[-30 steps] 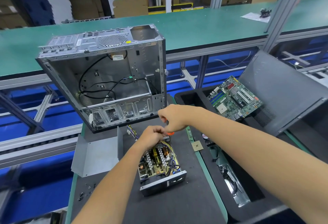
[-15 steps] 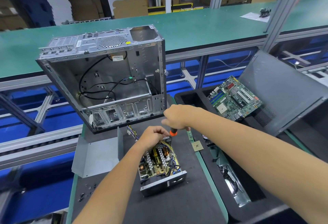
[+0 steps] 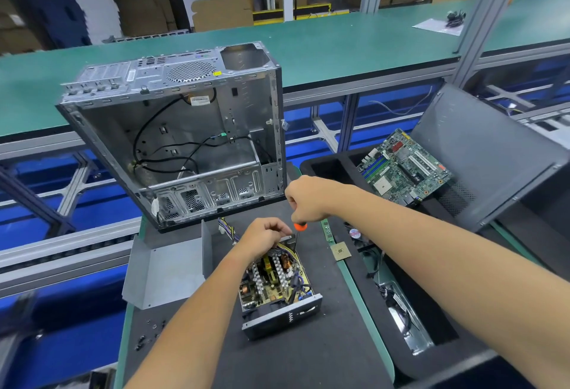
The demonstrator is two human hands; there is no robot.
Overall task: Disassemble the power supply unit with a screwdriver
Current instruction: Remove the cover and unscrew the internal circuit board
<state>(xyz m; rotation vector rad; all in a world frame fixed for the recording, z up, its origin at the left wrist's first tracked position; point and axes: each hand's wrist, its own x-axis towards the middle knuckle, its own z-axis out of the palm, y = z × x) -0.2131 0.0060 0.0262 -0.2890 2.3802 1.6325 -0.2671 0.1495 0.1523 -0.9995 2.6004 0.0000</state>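
Observation:
The power supply unit [image 3: 277, 290] lies open on the black mat, its circuit board, coils and heat sinks exposed. My left hand [image 3: 262, 236] grips its far edge with curled fingers. My right hand [image 3: 305, 200] holds a screwdriver [image 3: 298, 233] with an orange collar upright, its thin shaft pointing down into the unit's far right corner. The tip is hidden among the wires. The unit's removed grey metal cover [image 3: 166, 268] lies to the left.
An empty computer case [image 3: 179, 135] stands right behind the unit. A motherboard [image 3: 404, 169] and a grey side panel [image 3: 481, 154] lean in the black tray at right. A CPU chip [image 3: 340, 251] lies near the mat's edge. Loose screws [image 3: 148, 330] sit front left.
My right hand has moved right and up, bringing the screwdriver from nearly hidden to upright over the unit's far corner. My left hand has stayed on the unit.

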